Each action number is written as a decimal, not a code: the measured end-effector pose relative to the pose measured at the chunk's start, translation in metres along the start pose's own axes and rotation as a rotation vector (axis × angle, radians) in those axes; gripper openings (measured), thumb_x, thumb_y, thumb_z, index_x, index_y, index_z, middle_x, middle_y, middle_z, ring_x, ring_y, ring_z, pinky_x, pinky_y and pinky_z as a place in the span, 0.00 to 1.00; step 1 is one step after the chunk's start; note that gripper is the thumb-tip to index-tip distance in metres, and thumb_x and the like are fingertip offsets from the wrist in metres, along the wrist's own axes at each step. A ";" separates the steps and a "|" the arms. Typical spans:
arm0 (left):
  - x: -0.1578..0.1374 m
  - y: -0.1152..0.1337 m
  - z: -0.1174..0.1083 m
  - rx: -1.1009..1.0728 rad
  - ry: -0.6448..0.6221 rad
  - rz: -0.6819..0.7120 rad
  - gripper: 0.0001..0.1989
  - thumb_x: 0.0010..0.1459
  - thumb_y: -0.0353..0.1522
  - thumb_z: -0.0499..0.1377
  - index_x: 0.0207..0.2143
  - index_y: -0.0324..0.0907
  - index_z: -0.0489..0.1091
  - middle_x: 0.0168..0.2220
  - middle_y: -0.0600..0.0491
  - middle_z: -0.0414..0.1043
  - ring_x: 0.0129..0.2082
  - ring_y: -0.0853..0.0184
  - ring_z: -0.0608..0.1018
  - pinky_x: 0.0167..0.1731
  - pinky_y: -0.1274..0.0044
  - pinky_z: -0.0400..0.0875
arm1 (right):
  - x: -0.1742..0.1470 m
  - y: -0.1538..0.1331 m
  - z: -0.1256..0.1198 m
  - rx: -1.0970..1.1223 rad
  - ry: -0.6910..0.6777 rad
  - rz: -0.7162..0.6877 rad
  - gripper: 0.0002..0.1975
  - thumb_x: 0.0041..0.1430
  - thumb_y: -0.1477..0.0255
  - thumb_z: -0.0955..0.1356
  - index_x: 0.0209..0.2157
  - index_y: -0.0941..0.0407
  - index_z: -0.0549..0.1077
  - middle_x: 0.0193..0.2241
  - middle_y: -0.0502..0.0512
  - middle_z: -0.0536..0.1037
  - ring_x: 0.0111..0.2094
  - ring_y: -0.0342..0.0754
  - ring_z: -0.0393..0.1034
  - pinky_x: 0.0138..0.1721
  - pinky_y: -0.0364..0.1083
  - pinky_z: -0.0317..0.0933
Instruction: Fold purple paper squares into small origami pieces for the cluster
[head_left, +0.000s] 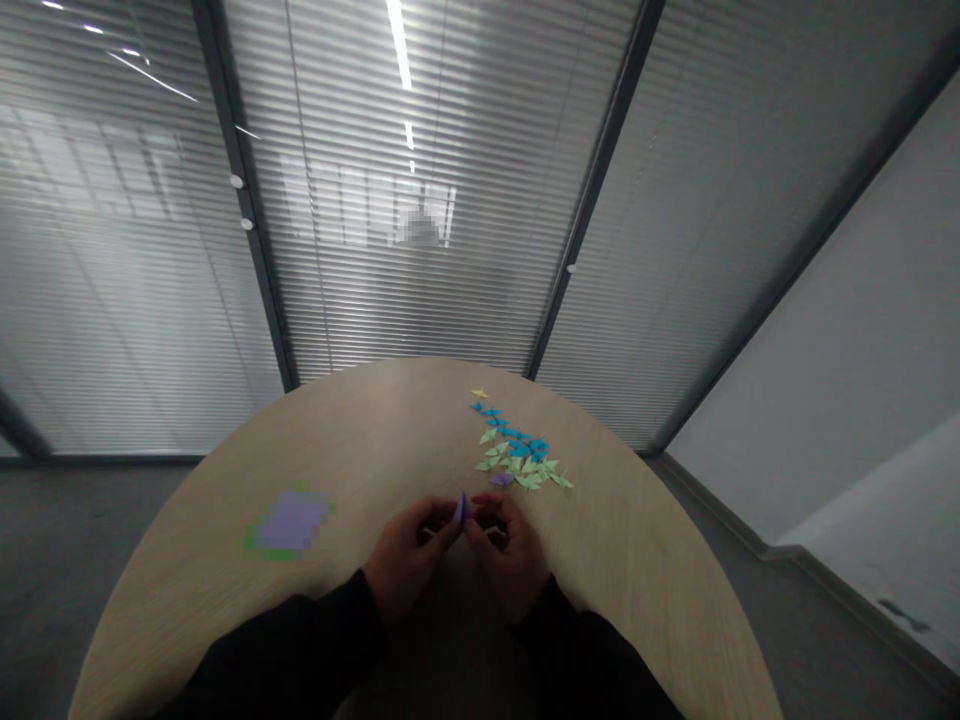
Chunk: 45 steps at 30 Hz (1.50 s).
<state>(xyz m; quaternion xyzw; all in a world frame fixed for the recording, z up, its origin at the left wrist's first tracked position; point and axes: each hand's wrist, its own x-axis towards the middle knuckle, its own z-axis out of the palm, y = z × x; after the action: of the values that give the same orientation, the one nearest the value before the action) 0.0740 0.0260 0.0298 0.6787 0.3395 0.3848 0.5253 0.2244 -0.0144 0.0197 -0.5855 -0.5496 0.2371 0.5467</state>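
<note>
A small folded piece of purple paper (pixel 463 508) is pinched upright between my two hands, low over the near middle of the table. My left hand (pixel 409 550) grips its left side with thumb and fingertips. From the right, my right hand (pixel 510 550) pinches it the same way. Most of the paper is hidden behind the fingers, so its exact folded shape is unclear. Just beyond my right fingers lies a purple folded paper piece (pixel 502 480), beside pale green folded paper pieces (pixel 529 480) and blue ones (pixel 517 435). A single yellow folded piece (pixel 478 393) is farthest away.
Left of my hands, a purple and green blurred patch (pixel 291 522), perhaps stacked paper, rests on the round wooden table (pixel 375 430). Behind the table's far edge stand glass panels with blinds (pixel 420 300) and dark frames. A white wall (pixel 847 400) is on the right.
</note>
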 end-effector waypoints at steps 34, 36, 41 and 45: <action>-0.003 -0.003 0.007 -0.084 -0.025 -0.062 0.19 0.58 0.42 0.60 0.45 0.39 0.68 0.35 0.45 0.80 0.32 0.62 0.80 0.34 0.71 0.73 | -0.001 -0.003 -0.008 -0.154 0.063 -0.106 0.12 0.58 0.65 0.67 0.42 0.55 0.74 0.30 0.54 0.81 0.30 0.49 0.77 0.34 0.46 0.72; -0.003 -0.004 0.007 -0.115 -0.016 -0.092 0.20 0.57 0.43 0.60 0.45 0.39 0.67 0.34 0.46 0.80 0.31 0.63 0.80 0.33 0.72 0.74 | -0.002 -0.004 -0.008 -0.203 0.076 -0.158 0.11 0.59 0.66 0.66 0.41 0.55 0.75 0.32 0.55 0.81 0.30 0.49 0.77 0.33 0.46 0.71; -0.002 -0.004 0.007 -0.147 0.006 -0.104 0.21 0.55 0.45 0.62 0.42 0.39 0.67 0.34 0.46 0.80 0.29 0.64 0.80 0.31 0.72 0.74 | -0.004 -0.008 -0.010 -0.322 0.055 -0.314 0.08 0.62 0.69 0.65 0.35 0.54 0.76 0.31 0.54 0.79 0.28 0.47 0.74 0.31 0.44 0.68; -0.002 -0.005 0.007 -0.149 0.030 -0.101 0.20 0.54 0.45 0.62 0.41 0.39 0.68 0.31 0.48 0.79 0.28 0.64 0.80 0.30 0.73 0.73 | -0.005 -0.010 -0.010 -0.352 0.094 -0.429 0.08 0.62 0.71 0.65 0.33 0.54 0.76 0.33 0.56 0.77 0.30 0.47 0.72 0.32 0.45 0.68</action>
<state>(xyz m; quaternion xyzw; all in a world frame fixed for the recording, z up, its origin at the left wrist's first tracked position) 0.0795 0.0224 0.0232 0.6138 0.3515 0.3924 0.5879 0.2275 -0.0244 0.0303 -0.5522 -0.6678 -0.0105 0.4989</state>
